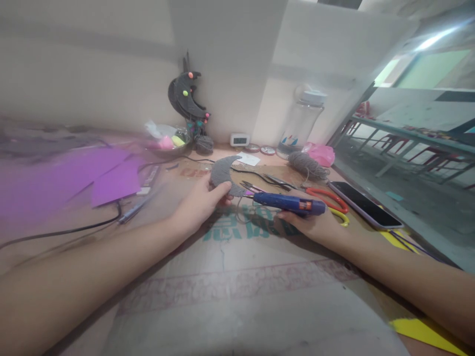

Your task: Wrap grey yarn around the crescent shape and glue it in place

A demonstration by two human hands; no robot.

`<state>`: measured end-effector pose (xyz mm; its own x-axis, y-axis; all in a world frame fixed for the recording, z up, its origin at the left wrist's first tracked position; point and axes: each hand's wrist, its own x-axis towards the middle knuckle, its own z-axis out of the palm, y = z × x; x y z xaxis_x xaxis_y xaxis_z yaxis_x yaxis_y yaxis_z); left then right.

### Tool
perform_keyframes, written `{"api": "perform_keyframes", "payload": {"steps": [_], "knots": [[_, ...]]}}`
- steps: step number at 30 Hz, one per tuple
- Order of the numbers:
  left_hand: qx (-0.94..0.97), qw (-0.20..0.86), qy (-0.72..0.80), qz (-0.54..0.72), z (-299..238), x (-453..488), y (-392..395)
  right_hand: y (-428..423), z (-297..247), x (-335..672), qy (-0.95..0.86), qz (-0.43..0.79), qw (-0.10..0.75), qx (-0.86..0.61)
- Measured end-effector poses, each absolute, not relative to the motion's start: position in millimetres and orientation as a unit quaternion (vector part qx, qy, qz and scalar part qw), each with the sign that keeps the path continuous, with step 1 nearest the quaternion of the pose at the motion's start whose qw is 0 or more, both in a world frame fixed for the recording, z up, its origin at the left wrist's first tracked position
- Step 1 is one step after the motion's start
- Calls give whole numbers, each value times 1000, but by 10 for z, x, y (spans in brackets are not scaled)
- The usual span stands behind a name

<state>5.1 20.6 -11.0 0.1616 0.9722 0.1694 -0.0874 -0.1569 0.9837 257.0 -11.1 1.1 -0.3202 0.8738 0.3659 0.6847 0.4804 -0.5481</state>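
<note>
Two bare forearms reach out from the camera over a flattened printed cardboard sheet (237, 277) that covers the worktop (48, 222). Purple paper sheets (74, 180) lie to the left of it, blurred, with a black cable (74, 228) trailing past their near edge. Against the far wall stands a clear plastic water bottle with a pale lid (302, 121), and to its left a dark crescent-shaped ornament studded with coloured pompoms (187, 96) rises beside a bowl of bright scraps (168, 143). A dark smartphone (365, 203) lies flat at the right, near the window. A ball of grey yarn (307, 165) sits behind it, beside a pink plastic bag (321, 154). Red-and-yellow-handled scissors (326, 198) rest just beyond the right hand (315, 225), whose grip is closed around a blue hot-glue gun (289, 202), nozzle pointing left. The left hand (200, 202) pinches a grey yarn-wrapped crescent (222, 173) between thumb and fingers, held just above the cardboard near the centre, its lower tip close to the gun's nozzle. A small white digital clock (239, 140) stands by the wall.
</note>
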Motion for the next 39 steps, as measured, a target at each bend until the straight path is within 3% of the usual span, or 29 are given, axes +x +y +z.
{"api": "perform_keyframes", "payload": {"steps": [26,39], "knots": [[558,522,412,497,-55,54,175,-79,14,2592,-801,118,347,-473],[557,524,408,498,-67,60,175,-11,67,2568,-735,145,430,-505]]}}
